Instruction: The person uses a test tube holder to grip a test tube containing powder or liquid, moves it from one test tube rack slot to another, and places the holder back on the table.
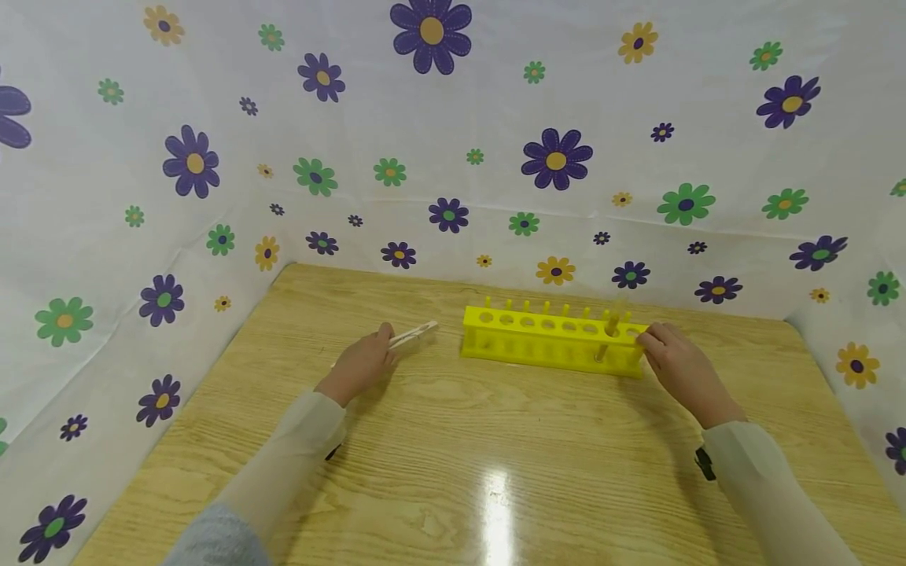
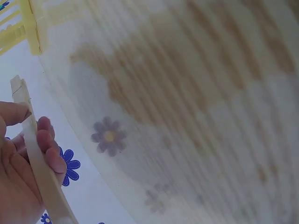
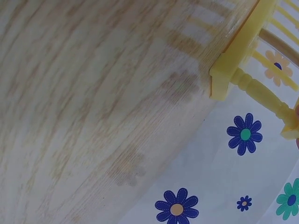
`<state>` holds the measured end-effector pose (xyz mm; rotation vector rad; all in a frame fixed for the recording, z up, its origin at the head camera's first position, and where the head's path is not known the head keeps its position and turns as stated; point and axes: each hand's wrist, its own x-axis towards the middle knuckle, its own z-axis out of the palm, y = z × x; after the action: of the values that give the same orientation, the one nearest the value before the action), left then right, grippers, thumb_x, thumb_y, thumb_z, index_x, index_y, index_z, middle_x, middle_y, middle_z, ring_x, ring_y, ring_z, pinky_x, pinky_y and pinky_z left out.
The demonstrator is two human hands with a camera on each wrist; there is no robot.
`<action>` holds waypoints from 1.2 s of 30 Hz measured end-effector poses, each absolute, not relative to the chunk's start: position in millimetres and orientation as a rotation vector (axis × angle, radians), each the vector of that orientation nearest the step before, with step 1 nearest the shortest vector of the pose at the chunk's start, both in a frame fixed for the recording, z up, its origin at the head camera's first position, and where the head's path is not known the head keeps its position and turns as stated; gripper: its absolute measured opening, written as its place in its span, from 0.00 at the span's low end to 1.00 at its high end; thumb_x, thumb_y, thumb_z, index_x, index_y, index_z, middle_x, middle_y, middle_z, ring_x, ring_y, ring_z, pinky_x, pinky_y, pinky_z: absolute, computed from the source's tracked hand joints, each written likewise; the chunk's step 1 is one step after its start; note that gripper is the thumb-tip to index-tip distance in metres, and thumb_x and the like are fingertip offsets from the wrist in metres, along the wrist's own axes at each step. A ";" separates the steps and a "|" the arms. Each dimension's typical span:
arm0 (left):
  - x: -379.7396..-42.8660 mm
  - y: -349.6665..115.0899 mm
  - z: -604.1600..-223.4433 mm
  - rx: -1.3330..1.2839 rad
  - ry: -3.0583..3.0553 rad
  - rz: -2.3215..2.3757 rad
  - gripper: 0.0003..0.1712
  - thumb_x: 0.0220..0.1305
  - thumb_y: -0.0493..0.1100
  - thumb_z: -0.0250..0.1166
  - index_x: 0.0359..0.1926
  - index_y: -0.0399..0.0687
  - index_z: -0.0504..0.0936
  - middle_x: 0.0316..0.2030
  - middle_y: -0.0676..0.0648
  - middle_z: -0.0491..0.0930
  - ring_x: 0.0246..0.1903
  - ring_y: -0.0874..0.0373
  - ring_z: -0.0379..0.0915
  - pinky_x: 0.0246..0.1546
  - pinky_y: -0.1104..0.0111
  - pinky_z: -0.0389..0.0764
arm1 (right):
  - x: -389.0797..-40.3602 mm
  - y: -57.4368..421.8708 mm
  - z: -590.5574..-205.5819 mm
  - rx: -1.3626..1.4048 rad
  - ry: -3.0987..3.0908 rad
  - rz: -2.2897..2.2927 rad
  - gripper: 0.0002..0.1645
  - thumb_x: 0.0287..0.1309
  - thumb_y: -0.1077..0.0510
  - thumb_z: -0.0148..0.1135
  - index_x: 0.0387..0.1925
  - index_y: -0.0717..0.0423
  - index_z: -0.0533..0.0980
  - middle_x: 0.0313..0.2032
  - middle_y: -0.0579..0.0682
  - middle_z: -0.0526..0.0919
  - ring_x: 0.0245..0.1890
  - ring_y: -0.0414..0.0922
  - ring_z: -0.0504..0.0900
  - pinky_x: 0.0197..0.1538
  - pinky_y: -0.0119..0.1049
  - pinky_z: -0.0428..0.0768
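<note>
My left hand [image 1: 364, 362] holds a pale wooden test tube clamp [image 1: 414, 336], its tip pointing toward the rack. In the left wrist view the thumb lies on one side of the clamp [image 2: 39, 172] and curled fingers on the other. A yellow test tube rack [image 1: 552, 335] stands upright on the table, with a row of round holes and pegs behind. One test tube [image 1: 613, 324], brownish in colour, stands in a hole near the rack's right end. My right hand [image 1: 683, 369] grips that end at the top corner; its thumb is hidden.
The wood-grain table [image 1: 439, 440] meets a white flower-printed cloth [image 1: 481, 181] at the back and sides. The rack stands near the back edge. A bright reflection shows at the table's front middle.
</note>
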<state>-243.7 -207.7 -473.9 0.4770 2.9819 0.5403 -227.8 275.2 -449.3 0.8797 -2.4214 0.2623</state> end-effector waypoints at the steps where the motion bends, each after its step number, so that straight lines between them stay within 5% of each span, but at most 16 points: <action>1: -243.3 -207.8 -473.8 0.475 2.982 0.545 0.09 0.71 0.41 0.49 0.43 0.38 0.63 0.20 0.46 0.69 0.15 0.58 0.59 0.16 0.70 0.61 | -227.7 275.2 -449.1 0.879 -2.423 0.262 0.15 0.38 0.77 0.69 0.30 0.64 0.75 0.28 0.54 0.74 0.31 0.48 0.74 0.34 0.42 0.79; 36: -238.9 -210.8 -468.5 0.535 3.075 0.300 0.14 0.71 0.47 0.52 0.35 0.41 0.66 0.20 0.47 0.68 0.18 0.57 0.63 0.19 0.68 0.65 | -228.0 275.7 -448.3 0.873 -2.431 0.247 0.14 0.40 0.77 0.68 0.29 0.63 0.76 0.28 0.53 0.74 0.32 0.48 0.74 0.35 0.42 0.80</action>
<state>-238.9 -210.8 -468.5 0.5345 3.0749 0.3003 -228.0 275.7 -448.3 0.8735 -2.4315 0.2471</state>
